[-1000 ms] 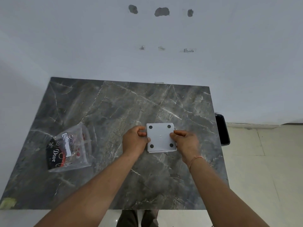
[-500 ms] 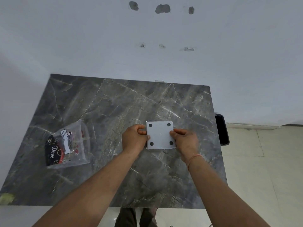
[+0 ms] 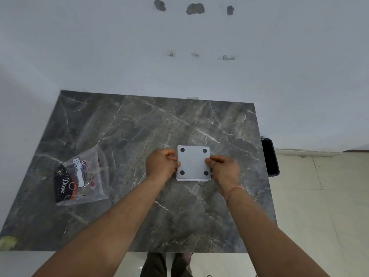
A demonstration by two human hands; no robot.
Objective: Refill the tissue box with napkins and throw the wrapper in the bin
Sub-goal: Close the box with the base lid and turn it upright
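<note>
Across mid-frame: dark marble bench. At right edge, black bin on floor. Lower left: empty clear wrapper, flat. Centre: white tissue box, underside up, pinched by fingers of left hand and right hand on opposite sides.

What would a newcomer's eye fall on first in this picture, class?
First, the white square tissue box with four black dots on its upturned face, held at the table's middle between the left hand and right hand. Next, the clear "Dove" wrapper lying on the left side, and the black bin past the right edge.
</note>
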